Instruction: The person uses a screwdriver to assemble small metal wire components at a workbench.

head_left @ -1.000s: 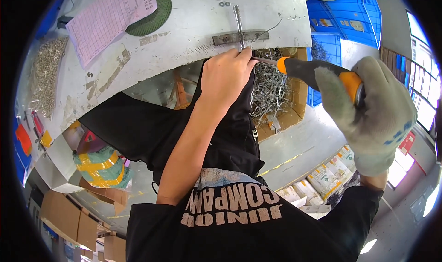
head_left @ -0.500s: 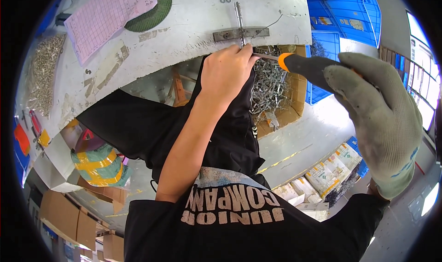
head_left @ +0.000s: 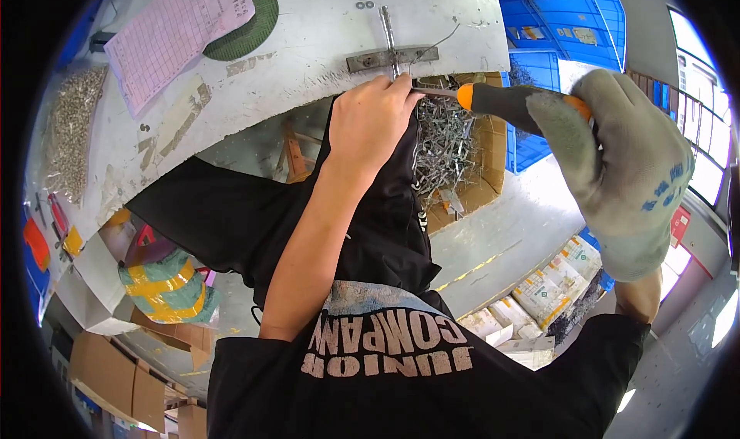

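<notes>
My bare left hand (head_left: pixel 371 119) is closed at the bench's front edge, its fingertips around the near end of a shiny metal rod (head_left: pixel 387 29). That rod lies across a flat grey metal bar (head_left: pixel 368 60), and a thin bent wire (head_left: pixel 441 43) sticks up beside it. In my gloved right hand (head_left: pixel 628 173) is a screwdriver (head_left: pixel 501 106) with a black and orange handle, fingers wrapped round it. Its shaft points left and meets the thumb side of my left hand; the tip is hidden there.
Below the bench edge stands a cardboard box (head_left: pixel 493 158) of metal strips (head_left: pixel 447 146). Blue crates (head_left: pixel 566 23) are at the right. On the bench (head_left: pixel 308 38) lie a pink form (head_left: pixel 173 42), a green round pad (head_left: pixel 250 30), small washers and a bag of small metal parts (head_left: pixel 73 134).
My right hand has turned around the screwdriver handle, and its glove now shows more of its back. The left hand keeps its grip at the rod. The whole view has shifted slightly.
</notes>
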Tool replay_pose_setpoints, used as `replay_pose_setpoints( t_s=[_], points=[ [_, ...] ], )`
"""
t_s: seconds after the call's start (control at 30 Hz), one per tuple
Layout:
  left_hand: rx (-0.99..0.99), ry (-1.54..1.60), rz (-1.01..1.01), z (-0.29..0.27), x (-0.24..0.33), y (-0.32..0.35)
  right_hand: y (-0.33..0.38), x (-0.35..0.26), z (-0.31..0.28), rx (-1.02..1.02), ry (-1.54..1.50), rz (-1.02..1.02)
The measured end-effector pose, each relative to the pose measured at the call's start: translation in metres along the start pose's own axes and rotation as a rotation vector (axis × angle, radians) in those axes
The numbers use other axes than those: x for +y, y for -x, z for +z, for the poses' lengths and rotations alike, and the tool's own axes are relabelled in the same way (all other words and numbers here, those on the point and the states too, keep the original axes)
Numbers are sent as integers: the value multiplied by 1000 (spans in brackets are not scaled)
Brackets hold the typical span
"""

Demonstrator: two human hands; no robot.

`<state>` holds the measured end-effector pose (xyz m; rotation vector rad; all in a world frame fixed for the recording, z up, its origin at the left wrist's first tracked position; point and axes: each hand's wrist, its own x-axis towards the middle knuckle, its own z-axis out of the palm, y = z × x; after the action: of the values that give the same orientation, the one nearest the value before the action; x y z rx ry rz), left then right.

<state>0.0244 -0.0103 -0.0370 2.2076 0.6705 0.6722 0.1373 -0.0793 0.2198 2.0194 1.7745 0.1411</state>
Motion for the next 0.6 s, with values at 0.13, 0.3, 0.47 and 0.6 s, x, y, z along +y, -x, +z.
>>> replay_pose_setpoints(
  t_s=[0.13,0.3,0.47,0.6],
  points=[
    [-12,-3,-18,0,0,0,-13,-1,-5,120,-345,-118],
    [-56,2,-20,-1,2,-1,-8,-10,-18,28,-269,-316],
    [-61,-8,-44,-2,-2,2,-12,-7,-15,-27,-234,-359],
    [-35,15,-32,1,8,-1,-15,7,-11,-19,-166,-243]
  ],
)
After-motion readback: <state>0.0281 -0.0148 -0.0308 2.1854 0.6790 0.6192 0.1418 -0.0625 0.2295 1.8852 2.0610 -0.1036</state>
